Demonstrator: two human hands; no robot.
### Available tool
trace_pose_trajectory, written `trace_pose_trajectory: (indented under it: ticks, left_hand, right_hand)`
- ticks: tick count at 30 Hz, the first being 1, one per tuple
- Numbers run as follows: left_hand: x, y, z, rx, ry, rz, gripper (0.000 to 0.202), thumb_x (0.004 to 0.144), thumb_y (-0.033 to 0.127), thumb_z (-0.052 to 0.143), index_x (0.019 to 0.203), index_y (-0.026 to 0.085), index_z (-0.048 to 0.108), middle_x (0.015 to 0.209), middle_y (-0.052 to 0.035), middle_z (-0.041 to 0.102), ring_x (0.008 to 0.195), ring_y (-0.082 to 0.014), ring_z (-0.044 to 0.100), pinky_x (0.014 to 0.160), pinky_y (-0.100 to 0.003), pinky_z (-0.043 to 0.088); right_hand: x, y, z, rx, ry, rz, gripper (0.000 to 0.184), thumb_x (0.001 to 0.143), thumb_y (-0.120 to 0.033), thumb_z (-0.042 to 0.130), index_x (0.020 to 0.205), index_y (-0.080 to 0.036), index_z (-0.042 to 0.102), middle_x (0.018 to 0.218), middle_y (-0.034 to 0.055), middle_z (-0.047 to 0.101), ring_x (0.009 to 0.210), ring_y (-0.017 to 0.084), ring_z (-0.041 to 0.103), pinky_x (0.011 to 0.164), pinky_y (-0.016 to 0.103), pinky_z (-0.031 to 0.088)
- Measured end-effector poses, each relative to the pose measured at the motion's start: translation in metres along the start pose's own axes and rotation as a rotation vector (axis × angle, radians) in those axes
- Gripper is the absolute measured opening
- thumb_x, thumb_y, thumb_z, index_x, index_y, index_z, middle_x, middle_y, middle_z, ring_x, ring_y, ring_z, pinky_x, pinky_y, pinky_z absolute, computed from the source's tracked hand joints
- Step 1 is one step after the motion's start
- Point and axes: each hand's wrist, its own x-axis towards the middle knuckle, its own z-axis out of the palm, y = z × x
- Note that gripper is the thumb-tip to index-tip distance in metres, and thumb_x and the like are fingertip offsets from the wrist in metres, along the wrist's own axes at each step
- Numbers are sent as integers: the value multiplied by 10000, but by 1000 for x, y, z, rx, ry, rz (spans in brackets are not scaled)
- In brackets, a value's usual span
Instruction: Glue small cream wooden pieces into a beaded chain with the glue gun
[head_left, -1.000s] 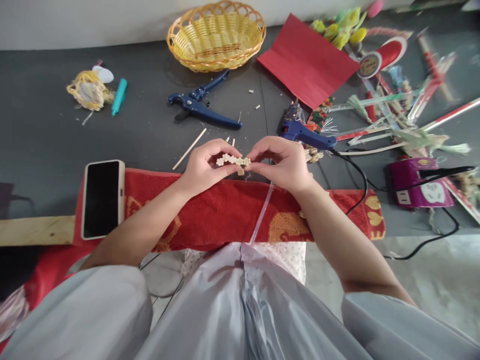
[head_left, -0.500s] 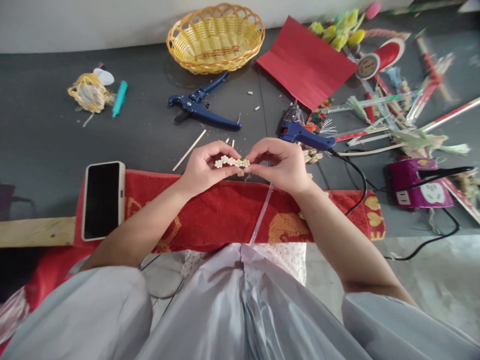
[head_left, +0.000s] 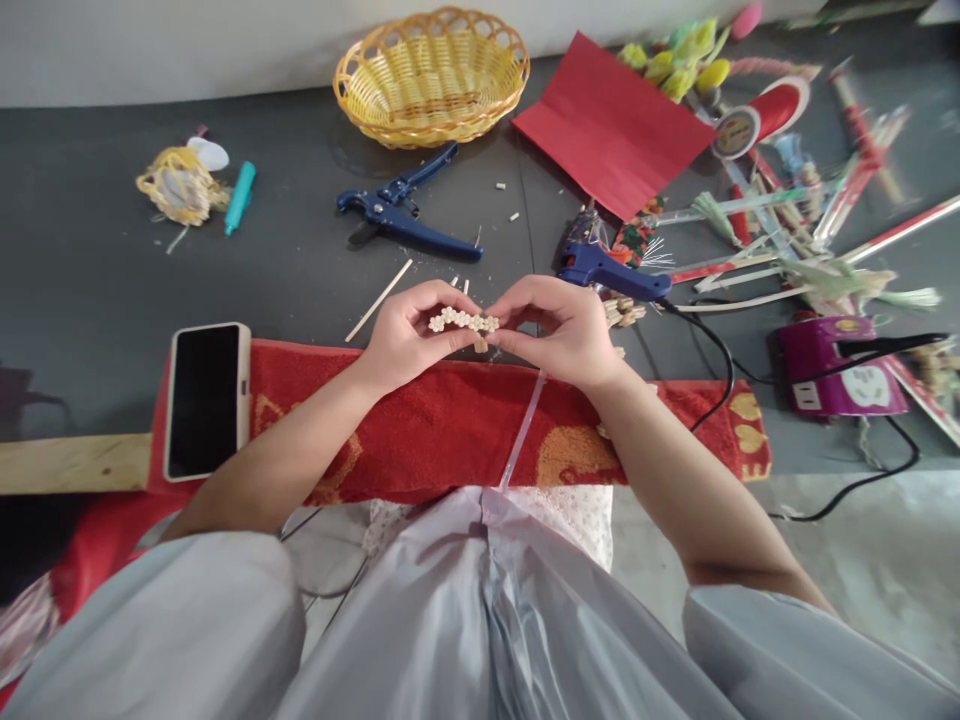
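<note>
Between my hands is a short curved strip of small cream flower-shaped pieces (head_left: 463,320), joined side by side. My left hand (head_left: 409,330) pinches its left end between thumb and fingers. The right end sits in the pinch of my right hand (head_left: 561,328). Just under the strip, a small tan piece (head_left: 481,344) shows near my fingertips; what it belongs to is unclear. Both hands hover by the far edge of a folded red towel (head_left: 442,430). A clear glue stick (head_left: 523,430) lies across the towel below my right hand.
Beyond my hands lie a blue cutter (head_left: 412,222), a thin stick (head_left: 379,300) and a blue glue gun (head_left: 611,272) with a black cord. A yellow basket (head_left: 435,130), red paper (head_left: 600,130) and thread spool (head_left: 761,118) stand farther back. A phone (head_left: 208,400) rests at left.
The flower strip has tilted very slightly in my fingers. Both hands keep the same pinch and place, and the things on the table have not moved.
</note>
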Motion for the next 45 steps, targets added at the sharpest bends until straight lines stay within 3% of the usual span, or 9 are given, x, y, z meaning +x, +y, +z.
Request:
trace_pose_trajectory:
  ticks: [13,19,24,37,45]
  left_hand:
    - [0,-7,-2,113,65,112,309,773,481,785,885,196,752,841,-38,723,699,-107,614,615,-246,446]
    - [1,-7,-3,161,55,122,341,784,522,763,888,197,756,845,-46,724,685,-108,607,579,-239,427]
    - [1,-8,-2,157,66,149,307,783,486,775,884,196,763,815,-40,713,662,-96,593,556,-223,406]
    - [0,-7,-3,197,37,110,365,796,548,739,898,197,750,863,-47,718,708,-114,609,595,-242,429]
    - [0,-8,-2,170,51,132,323,793,498,760,897,192,757,854,-48,719,702,-110,609,595,-239,428]
  right_hand:
    - [-1,1,4,-53,72,54,273,721,-400,838,798,-170,714,737,16,707,651,119,667,646,263,591]
    - [-2,1,4,-136,85,62,333,691,-468,848,765,-171,716,725,22,725,633,133,670,634,285,596]
    - [-2,0,3,-183,89,30,247,716,-380,844,754,-164,729,725,34,735,639,135,676,625,272,587]
    - [-2,2,3,-194,77,13,194,731,-337,827,767,-170,735,734,29,736,636,130,663,613,269,577]
    - [-2,1,3,-187,76,13,190,729,-322,831,766,-166,730,735,30,736,636,131,669,617,271,581]
